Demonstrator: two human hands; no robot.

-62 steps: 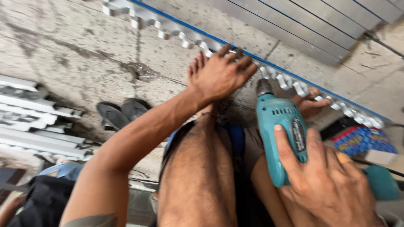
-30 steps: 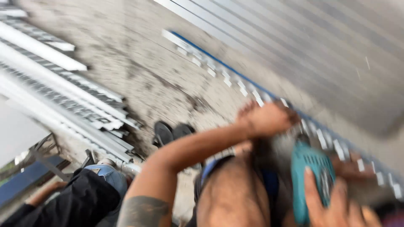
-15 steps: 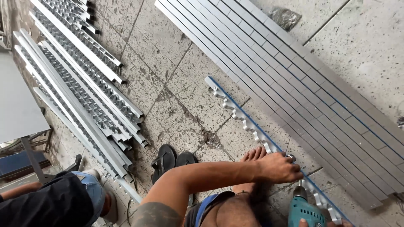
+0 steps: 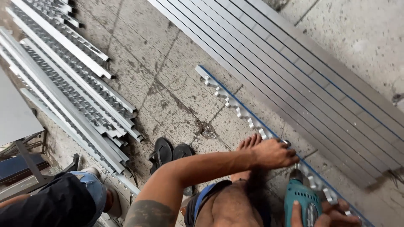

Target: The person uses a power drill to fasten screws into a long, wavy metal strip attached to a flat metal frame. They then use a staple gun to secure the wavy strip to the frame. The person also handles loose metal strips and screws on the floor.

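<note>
A notched aluminium strip with a blue edge (image 4: 235, 107) lies diagonally on the concrete floor. My left hand (image 4: 275, 153) presses down on it, fingers curled over the strip. My right hand (image 4: 324, 214) grips a teal power drill (image 4: 301, 197) at the bottom edge, its bit pointing at the strip just right of my left hand. My bare foot (image 4: 248, 145) rests on the floor beside the strip, under my forearm.
A row of long flat aluminium bars (image 4: 303, 80) lies just beyond the strip. Perforated metal channels (image 4: 71, 92) are stacked at left. A pair of dark sandals (image 4: 170, 153) sits near my leg. Another person in dark top and jeans (image 4: 63, 201) crouches at lower left.
The view swung up and steadied, showing more of the floor. My left hand stayed on the strip and the drill has come in close beside it.
</note>
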